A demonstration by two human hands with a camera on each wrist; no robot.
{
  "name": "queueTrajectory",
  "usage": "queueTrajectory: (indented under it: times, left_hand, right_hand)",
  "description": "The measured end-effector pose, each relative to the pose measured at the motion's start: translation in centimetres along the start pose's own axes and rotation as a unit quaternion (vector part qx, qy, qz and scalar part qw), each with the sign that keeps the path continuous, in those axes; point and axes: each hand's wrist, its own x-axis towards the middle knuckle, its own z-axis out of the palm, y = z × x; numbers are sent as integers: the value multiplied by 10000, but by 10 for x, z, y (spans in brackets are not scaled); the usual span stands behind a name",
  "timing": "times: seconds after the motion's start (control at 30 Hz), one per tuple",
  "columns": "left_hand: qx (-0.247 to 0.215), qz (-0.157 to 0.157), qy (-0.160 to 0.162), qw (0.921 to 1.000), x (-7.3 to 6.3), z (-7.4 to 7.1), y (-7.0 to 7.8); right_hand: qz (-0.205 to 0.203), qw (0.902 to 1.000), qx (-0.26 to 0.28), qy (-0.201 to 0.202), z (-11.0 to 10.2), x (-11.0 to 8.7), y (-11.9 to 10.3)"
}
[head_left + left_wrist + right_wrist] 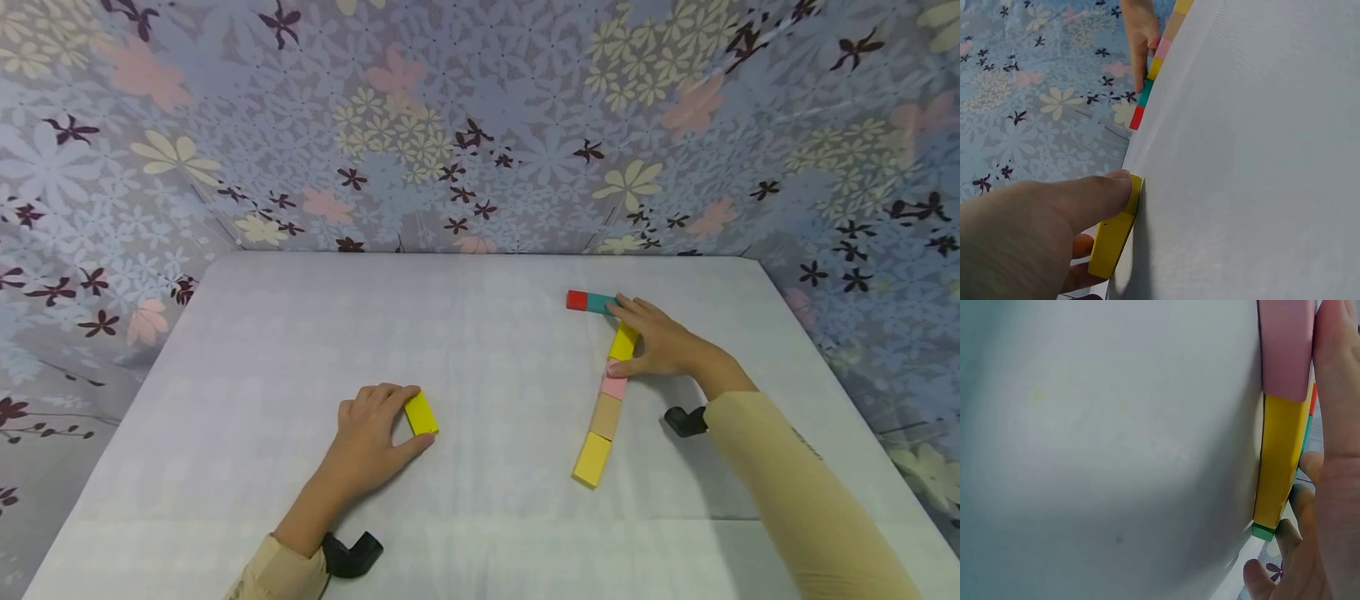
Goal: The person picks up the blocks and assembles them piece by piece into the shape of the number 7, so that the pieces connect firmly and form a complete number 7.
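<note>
At left of centre on the table, my left hand [372, 437] pinches a yellow block [422, 414] between thumb and fingers; its thumb [1094, 199] lies along the block in the left wrist view. My right hand [658, 337] rests at the far part of a line of blocks. Its thumb touches the pink block [613, 386], and its fingertips reach the teal block [598, 303]. Between them lies another yellow block [622, 342]. Beyond the teal one sits a red block [576, 300]. Towards me the line continues with a tan block [606, 415] and a yellow end block [592, 460].
A white cloth [495, 550] covers the table. Floral fabric [480, 125] rises behind its far edge and along both sides. Black straps [352, 556] show at both wrists, below the beige sleeves [795, 492].
</note>
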Motion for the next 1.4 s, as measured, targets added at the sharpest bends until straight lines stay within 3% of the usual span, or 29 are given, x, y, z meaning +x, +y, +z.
queueTrajectory:
  times: [0.3, 0.47, 0.67, 0.87, 1.17, 1.4]
  left_hand:
    - [642, 96, -16, 9979, 6, -2, 5]
    - [669, 176, 173, 9975, 19, -4, 15]
    - [968, 143, 250, 9949, 52, -7, 39]
    - [1365, 289, 365, 9895, 88, 0, 59]
    - [1470, 171, 216, 9888, 142, 22, 89]
    - [1670, 199, 213, 9855, 174, 36, 105]
  right_hand:
    - [2, 9999, 142, -28, 1, 2, 2]
    - [-16, 9998, 184, -22, 2, 2, 4]
    - [-12, 9998, 217, -27, 2, 1, 7]
    - [-39, 9994, 330, 41, 4, 1, 6]
    - [-36, 9994, 352, 67, 7, 0, 6]
    - [-13, 9995, 312, 71, 6, 1, 5]
